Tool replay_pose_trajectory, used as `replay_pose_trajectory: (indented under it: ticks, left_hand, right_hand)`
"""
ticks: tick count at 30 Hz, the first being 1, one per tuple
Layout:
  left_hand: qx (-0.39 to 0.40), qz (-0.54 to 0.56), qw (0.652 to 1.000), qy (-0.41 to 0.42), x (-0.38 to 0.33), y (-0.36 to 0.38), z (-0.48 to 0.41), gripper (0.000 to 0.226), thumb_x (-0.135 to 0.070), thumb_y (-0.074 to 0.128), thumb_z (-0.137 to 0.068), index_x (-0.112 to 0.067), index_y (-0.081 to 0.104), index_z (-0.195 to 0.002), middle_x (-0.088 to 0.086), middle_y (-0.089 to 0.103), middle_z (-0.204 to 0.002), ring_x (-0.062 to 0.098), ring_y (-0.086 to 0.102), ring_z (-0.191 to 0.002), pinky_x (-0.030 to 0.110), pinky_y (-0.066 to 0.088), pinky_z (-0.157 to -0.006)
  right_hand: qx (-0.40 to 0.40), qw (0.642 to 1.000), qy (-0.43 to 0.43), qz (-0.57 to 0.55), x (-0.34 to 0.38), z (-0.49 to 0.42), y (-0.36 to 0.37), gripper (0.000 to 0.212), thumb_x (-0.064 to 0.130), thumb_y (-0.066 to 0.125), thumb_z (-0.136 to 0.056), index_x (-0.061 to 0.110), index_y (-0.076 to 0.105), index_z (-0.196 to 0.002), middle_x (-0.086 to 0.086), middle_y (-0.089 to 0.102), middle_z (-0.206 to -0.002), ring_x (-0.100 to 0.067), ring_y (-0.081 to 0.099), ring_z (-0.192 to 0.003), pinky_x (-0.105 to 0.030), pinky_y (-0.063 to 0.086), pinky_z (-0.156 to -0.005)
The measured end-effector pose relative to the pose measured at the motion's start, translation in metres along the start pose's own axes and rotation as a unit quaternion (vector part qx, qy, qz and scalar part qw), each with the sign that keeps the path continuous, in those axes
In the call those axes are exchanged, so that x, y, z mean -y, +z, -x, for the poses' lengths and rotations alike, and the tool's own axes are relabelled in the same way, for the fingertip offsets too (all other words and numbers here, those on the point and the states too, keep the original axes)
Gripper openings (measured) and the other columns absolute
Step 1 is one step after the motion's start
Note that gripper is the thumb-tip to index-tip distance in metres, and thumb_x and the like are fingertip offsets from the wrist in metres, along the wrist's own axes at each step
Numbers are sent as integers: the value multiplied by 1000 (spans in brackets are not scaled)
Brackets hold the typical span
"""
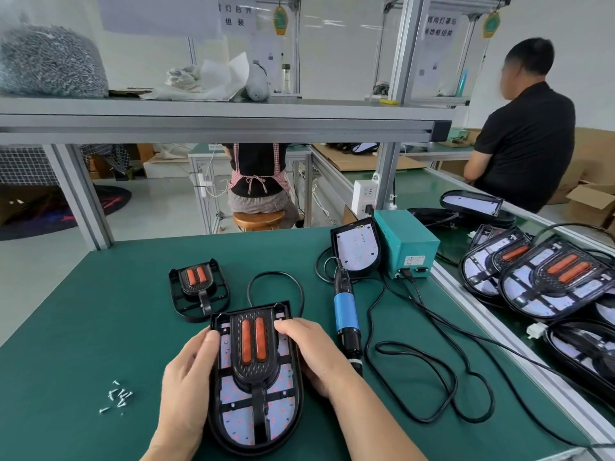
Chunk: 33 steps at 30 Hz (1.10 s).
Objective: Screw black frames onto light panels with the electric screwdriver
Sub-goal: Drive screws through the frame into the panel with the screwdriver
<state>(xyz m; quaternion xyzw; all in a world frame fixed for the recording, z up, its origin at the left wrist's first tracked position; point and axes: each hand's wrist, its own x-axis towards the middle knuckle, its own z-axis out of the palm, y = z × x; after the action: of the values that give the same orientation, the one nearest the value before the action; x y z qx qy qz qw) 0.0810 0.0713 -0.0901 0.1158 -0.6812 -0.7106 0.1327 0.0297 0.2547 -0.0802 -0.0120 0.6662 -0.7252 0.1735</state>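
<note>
Here the left hand (189, 371) and right hand (311, 356) clasp the panel (239, 424) by its sides, fingertips on the frame (256, 377); the screwdriver (346, 314) lies just right; screws (116, 398) lie left.

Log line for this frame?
phase: positioning | left hand: holds black plastic frame on white light panel | right hand: same | blue electric screwdriver: lying unheld
</note>
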Motion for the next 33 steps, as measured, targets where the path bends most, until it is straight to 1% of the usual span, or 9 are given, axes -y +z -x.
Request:
replay_pose_trajectory:
  ticks: [3, 7, 11, 17, 19, 22, 25, 29, 33]
  left_hand:
    - [-72, 55, 996, -6, 4, -1, -4, 29, -29, 55, -102, -15, 80, -95, 5, 79, -96, 19, 75, -90, 41, 54, -90]
    - [-119, -116, 986, 16, 11, 1, -11, 32, 3, 50, -97, -20, 74, -98, -2, 76, -91, 13, 72, -89, 34, 52, -91]
    - [-87, -256, 961, 54, 6, 6, -17, 23, -4, 59, -95, -23, 72, -95, -10, 67, -92, 13, 61, -86, 29, 41, -80]
    - [-50, -293, 952, 72, 6, 5, -16, 20, -4, 64, -93, -23, 71, -90, -8, 65, -90, 12, 59, -82, 27, 40, -72]
    - [-55, -290, 952, 75, 6, 5, -15, 23, -5, 65, -93, -26, 69, -85, -10, 66, -88, 7, 60, -81, 24, 41, -70]
    - [-58, -289, 953, 73, 6, 7, -16, 25, -6, 65, -92, -27, 68, -81, -8, 67, -85, 9, 60, -80, 30, 42, -70]
    - [-61, -305, 947, 73, 6, 7, -17, 24, -5, 66, -92, -27, 69, -81, -7, 67, -84, 14, 60, -79, 33, 41, -70]
    - [-65, -318, 943, 75, 6, 6, -17, 22, -3, 67, -90, -23, 70, -80, -4, 66, -81, 14, 59, -76, 30, 40, -67]
    - [-68, -327, 939, 78, 4, 9, -17, 26, -3, 67, -88, -23, 67, -73, -3, 65, -78, 9, 56, -72, 24, 37, -64]
  right_hand:
    - [-22, 999, -19, -15, -1, 1, 0, 26, 40, 68, -80, 15, 67, -88, -11, 68, -91, -25, 66, -84, -38, 52, -82]
    - [-78, 996, -51, -8, -4, 3, 4, 32, 46, 65, -76, 15, 59, -80, -7, 57, -83, -21, 56, -82, -38, 44, -79]
    - [-94, 994, -60, -8, -4, 5, 5, 32, 48, 63, -76, 17, 57, -78, -7, 53, -81, -20, 51, -79, -38, 40, -77]
    - [-101, 993, -67, 15, -3, 7, 3, 37, 51, 62, -75, 15, 52, -78, -6, 49, -81, -21, 48, -80, -38, 39, -77]
    - [-114, 990, -77, 18, -4, 7, 2, 39, 51, 63, -74, 14, 61, -85, -1, 61, -87, -22, 58, -86, -43, 50, -87]
    - [-128, 986, -102, 26, -3, 9, 3, 39, 52, 62, -72, 23, 69, -97, 2, 69, -93, -15, 64, -92, -44, 50, -99]
    - [-132, 982, -129, 40, 1, 13, 3, 31, 49, 61, -77, 24, 70, -93, -1, 71, -96, -8, 63, -85, -38, 52, -92]
    - [-130, 977, -159, 51, 10, 22, 2, 16, 42, 61, -84, 28, 69, -88, 10, 64, -78, -2, 56, -73, -24, 46, -76]
    - [-121, 975, -182, 34, 22, 31, -4, 16, 38, 62, -85, 25, 70, -86, 12, 63, -81, -7, 56, -80, -31, 46, -83]
